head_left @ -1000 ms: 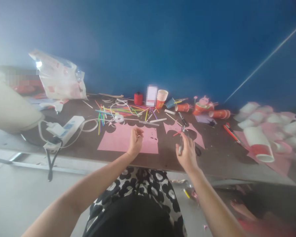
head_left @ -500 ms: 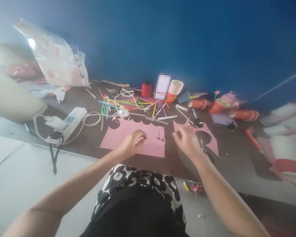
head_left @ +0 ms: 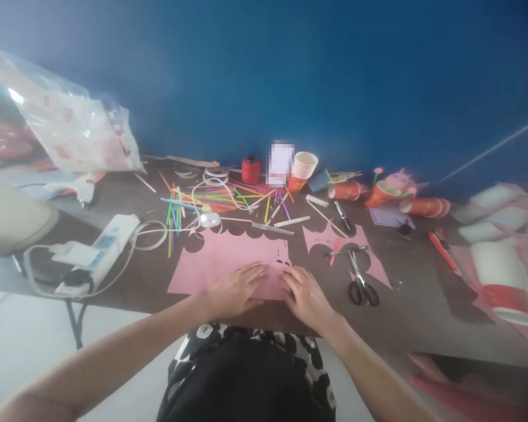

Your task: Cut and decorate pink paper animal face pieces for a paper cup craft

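Note:
A pink sheet of paper (head_left: 222, 252) lies on the dark table, its far edge cut in scallops. Small dark marks are drawn near its right side. My left hand (head_left: 240, 288) rests flat on its lower middle, fingers stretched out and thumb apart. At the lower right edge of the sheet is my right hand (head_left: 308, 296), fingertips touching the paper and thumb spread away; I see nothing held in it. To its right lie black-handled scissors (head_left: 358, 278), blades partly over a second, cut-up piece of pink paper (head_left: 376, 264).
Coloured sticks (head_left: 220, 196) and a white cable lie behind the sheet. A power strip (head_left: 108, 240) is on the left. Stacked paper cups (head_left: 305, 164), a red spool (head_left: 250, 170) and a pen (head_left: 343, 217) stand or lie farther back. A red-handled cutter (head_left: 444, 249) lies right.
My right hand has moved left from over the cut-up piece to the sheet's edge, uncovering the scissors. My left hand now lies flatter, lower on the sheet. The view has shifted slightly.

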Action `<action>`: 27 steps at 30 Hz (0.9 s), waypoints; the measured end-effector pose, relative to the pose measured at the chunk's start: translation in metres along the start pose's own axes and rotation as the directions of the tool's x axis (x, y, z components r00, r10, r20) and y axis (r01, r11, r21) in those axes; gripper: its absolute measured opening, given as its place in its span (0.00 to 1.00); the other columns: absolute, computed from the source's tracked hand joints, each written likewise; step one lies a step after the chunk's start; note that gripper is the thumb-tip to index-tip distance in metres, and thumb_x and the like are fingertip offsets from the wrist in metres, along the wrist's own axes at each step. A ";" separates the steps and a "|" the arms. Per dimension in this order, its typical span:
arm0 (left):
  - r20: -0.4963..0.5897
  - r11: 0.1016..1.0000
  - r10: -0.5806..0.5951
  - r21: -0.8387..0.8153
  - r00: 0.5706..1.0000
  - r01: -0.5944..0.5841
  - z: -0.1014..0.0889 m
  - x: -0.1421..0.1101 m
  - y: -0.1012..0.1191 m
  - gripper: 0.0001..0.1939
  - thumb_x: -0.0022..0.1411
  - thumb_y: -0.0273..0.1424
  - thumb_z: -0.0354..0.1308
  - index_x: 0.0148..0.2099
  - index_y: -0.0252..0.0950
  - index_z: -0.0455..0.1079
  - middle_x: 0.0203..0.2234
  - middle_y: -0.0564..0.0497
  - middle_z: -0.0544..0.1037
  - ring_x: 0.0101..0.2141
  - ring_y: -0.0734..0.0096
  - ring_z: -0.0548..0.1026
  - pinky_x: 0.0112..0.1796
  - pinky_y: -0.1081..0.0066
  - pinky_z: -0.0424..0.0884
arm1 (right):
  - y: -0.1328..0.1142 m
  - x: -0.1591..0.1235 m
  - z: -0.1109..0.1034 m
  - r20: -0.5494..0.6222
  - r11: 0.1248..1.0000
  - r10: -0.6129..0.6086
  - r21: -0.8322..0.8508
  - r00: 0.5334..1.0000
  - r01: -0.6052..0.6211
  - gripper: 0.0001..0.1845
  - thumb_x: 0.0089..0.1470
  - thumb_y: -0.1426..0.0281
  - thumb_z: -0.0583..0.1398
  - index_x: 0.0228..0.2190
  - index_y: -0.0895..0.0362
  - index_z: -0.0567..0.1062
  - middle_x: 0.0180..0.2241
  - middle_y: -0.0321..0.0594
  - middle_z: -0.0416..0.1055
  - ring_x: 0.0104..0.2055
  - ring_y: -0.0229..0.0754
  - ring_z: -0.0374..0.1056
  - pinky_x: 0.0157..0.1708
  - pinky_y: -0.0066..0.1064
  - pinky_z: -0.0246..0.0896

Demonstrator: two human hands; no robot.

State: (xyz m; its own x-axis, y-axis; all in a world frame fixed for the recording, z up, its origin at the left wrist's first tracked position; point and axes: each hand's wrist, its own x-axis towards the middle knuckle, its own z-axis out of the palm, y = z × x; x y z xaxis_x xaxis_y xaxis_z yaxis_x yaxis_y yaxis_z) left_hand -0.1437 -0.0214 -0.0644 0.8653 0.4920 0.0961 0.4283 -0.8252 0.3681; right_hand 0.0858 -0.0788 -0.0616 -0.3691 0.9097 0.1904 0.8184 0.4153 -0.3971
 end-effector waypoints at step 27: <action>-0.001 0.960 -0.237 0.150 0.971 0.235 -0.038 0.123 -0.089 0.08 0.58 0.24 0.52 0.38 0.34 0.71 0.33 0.46 0.72 0.42 0.61 0.69 0.46 0.62 0.65 | 0.038 0.024 -0.004 -0.078 0.986 0.160 -0.037 0.984 -0.163 0.16 0.55 0.75 0.54 0.46 0.57 0.69 0.45 0.46 0.68 0.48 0.49 0.62 0.49 0.46 0.59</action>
State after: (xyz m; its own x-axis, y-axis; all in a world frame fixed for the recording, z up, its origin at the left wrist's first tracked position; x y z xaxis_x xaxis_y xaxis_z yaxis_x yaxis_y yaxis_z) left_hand -0.0847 0.1229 -0.0503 0.7387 0.6740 0.0070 0.6535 -0.7186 0.2377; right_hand 0.1102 -0.0414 -0.0686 -0.1981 0.9609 0.1935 0.8836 0.2605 -0.3892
